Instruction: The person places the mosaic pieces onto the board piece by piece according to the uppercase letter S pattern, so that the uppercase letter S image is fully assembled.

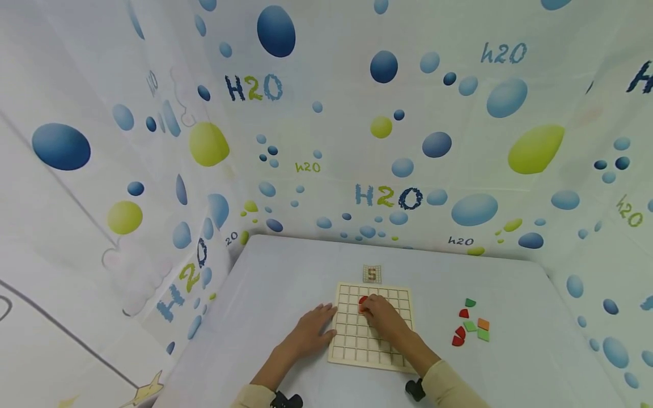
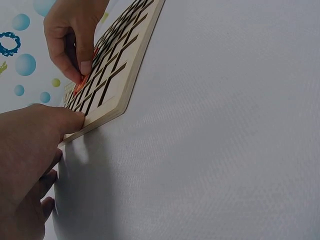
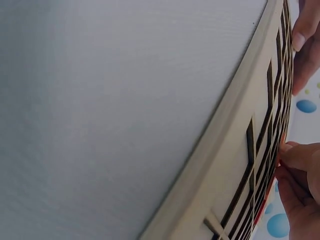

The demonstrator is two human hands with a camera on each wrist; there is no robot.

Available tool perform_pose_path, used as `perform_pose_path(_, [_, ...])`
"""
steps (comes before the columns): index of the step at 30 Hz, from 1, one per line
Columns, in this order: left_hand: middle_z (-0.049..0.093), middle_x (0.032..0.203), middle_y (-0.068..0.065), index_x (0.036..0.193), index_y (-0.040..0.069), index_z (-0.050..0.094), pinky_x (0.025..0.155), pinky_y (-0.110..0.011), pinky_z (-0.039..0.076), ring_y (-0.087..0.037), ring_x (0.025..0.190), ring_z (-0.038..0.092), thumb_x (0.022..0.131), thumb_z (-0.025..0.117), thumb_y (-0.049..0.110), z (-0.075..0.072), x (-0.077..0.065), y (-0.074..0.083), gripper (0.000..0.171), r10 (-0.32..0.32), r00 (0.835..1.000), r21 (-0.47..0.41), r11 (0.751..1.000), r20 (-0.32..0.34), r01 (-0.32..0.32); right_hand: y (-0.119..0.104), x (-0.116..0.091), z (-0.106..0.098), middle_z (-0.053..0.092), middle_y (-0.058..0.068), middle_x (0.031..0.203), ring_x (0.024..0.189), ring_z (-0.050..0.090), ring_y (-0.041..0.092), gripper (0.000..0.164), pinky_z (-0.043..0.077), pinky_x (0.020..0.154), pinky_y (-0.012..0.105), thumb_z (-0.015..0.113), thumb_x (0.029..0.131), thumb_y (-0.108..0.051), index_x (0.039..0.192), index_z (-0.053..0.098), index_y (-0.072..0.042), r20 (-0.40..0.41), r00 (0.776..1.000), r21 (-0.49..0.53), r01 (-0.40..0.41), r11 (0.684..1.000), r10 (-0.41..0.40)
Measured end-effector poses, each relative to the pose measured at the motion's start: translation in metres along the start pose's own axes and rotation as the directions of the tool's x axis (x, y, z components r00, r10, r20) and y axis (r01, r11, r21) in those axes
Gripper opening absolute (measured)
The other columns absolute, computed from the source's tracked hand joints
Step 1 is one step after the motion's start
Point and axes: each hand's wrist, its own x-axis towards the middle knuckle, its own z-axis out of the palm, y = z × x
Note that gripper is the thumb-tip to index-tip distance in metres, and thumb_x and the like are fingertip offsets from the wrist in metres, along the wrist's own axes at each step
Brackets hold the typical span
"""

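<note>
A pale wooden grid board (image 1: 352, 351) lies flat on the table. My right hand (image 1: 385, 320) is over its upper middle, pinching a small orange tile (image 2: 83, 80) between thumb and fingertips, down at the grid. Just beyond those fingers, a red rounded piece (image 1: 363, 299) sits on the board, partly covered by the hand. My left hand (image 1: 311, 330) lies along the board's left edge with fingers extended. In the left wrist view, its thumb touches the board's rim.
Right of the board lie loose pieces: several red quarter-rounds (image 1: 458, 340), a dark green one (image 1: 470, 302), light green tiles (image 1: 483, 335) and an orange square (image 1: 483, 324). A small patterned card (image 1: 372, 274) lies beyond the board. Printed curtains surround the white table (image 1: 285, 266).
</note>
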Motion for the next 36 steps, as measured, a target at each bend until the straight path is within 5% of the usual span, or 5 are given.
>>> perform_pose_path(17, [0.047,0.163,-0.016,0.159,0.009,0.047,0.124,-0.059,0.036,-0.039,0.153,0.04,0.104,0.065,0.032,0.003,0.003,-0.003,0.062,-0.012,1.0,0.013,1.0,0.011,0.012,0.0,0.003,-0.001,0.07,0.005,0.106,0.102,0.066,0.022,0.006,0.062,0.09,0.037,0.075,0.098,-0.008,0.103,0.078,-0.006,-0.018,1.0,-0.062,0.013,0.998,-0.014])
perform_pose_path(23, [0.047,0.163,-0.015,0.159,0.01,0.047,0.124,-0.059,0.036,-0.039,0.153,0.04,0.104,0.066,0.032,0.002,0.002,-0.003,0.062,-0.014,1.0,0.017,1.0,0.01,0.014,0.004,0.001,-0.009,0.068,0.003,0.104,0.1,0.065,0.021,0.008,0.062,0.086,0.035,0.078,0.094,-0.003,0.102,0.077,-0.005,-0.065,0.998,-0.013,0.012,1.0,-0.013])
perform_pose_path(29, [0.047,0.163,-0.014,0.158,0.009,0.047,0.124,-0.059,0.035,-0.039,0.154,0.04,0.104,0.066,0.032,0.001,0.0,0.0,0.062,-0.017,1.0,0.017,1.0,0.006,0.017,0.021,-0.002,-0.024,0.067,0.002,0.105,0.099,0.063,0.02,0.01,0.061,0.082,0.034,0.075,0.098,-0.006,0.107,0.077,-0.006,-0.042,0.99,0.064,-0.131,0.989,0.134])
perform_pose_path(36, [0.046,0.164,-0.015,0.159,0.009,0.047,0.124,-0.059,0.035,-0.038,0.154,0.039,0.104,0.065,0.032,0.0,-0.001,0.001,0.062,-0.021,1.0,0.008,1.0,0.003,0.021,0.054,-0.01,-0.059,0.069,0.013,0.114,0.11,0.066,0.035,0.018,0.059,0.093,0.053,0.071,0.1,-0.007,0.116,0.074,0.0,-0.077,0.954,0.087,-0.282,0.955,0.289])
